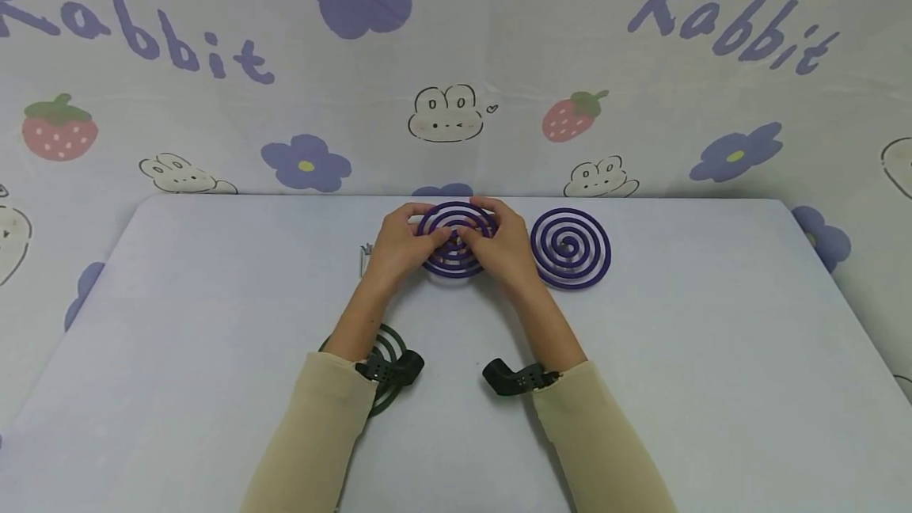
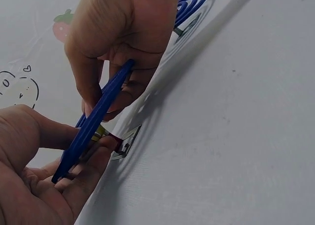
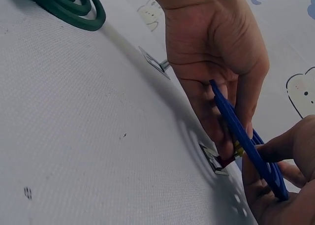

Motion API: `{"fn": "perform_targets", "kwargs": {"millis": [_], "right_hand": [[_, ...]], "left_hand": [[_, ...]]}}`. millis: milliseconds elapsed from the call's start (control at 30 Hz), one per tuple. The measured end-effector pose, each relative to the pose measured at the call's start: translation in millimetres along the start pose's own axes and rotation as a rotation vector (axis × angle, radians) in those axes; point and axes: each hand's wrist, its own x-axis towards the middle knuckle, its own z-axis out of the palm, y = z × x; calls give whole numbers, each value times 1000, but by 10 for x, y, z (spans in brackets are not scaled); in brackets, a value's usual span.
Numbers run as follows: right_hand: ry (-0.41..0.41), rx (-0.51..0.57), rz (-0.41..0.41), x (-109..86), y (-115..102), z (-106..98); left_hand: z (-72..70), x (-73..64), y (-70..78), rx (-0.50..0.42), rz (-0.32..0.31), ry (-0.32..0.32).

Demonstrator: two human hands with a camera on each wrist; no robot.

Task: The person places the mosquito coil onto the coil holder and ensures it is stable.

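Note:
Both of my hands hold a purple-blue mosquito coil point(image 1: 457, 275) near the far edge of the table. My left hand point(image 1: 399, 244) grips its left side and my right hand point(image 1: 507, 250) its right side, thumbs over the front near the centre. In the left wrist view the coil point(image 2: 96, 119) is tilted, edge-on, with fingers behind it. A small metal stand point(image 2: 129, 142) is below it on the table. Between coil and stand shows a small red and yellow piece point(image 3: 227, 161), partly covered by fingers.
A second purple-blue coil point(image 1: 568, 245) is right of my right hand, raised on a stand. Another metal stand point(image 3: 155, 63) is on the table beside my left hand. A dark green coil point(image 3: 81, 22) lies under my left wrist. Patterned cloth point(image 1: 492, 62) hangs behind.

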Motion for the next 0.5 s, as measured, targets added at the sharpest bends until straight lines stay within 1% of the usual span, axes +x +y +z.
{"fn": "perform_targets", "kwargs": {"millis": [233,500], "right_hand": [[-22,1,-1,26,-6,37],[-33,24,69,20,28,16]], "left_hand": [[-37,19,-40,-32,7,6],[9,6,-45,-29,55,16]]}}
